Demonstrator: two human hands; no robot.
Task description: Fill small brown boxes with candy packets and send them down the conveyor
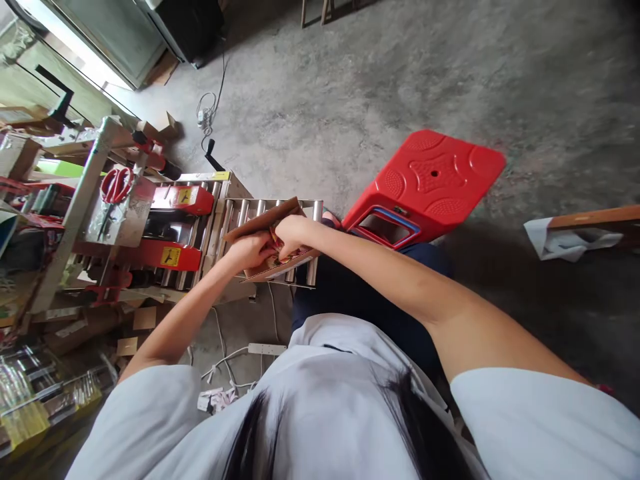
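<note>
Left hand [253, 251] and right hand [292, 233] are partly inside the cardboard box [259, 222]

a metal roller conveyor [243, 213] with an open cardboard box [261, 222] directly on its end section

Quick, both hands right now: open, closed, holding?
Left hand: fingers curled inside the open cardboard box; grip can't be told.
Right hand: fingers down in the same box; grip hidden, can't be told.
</note>
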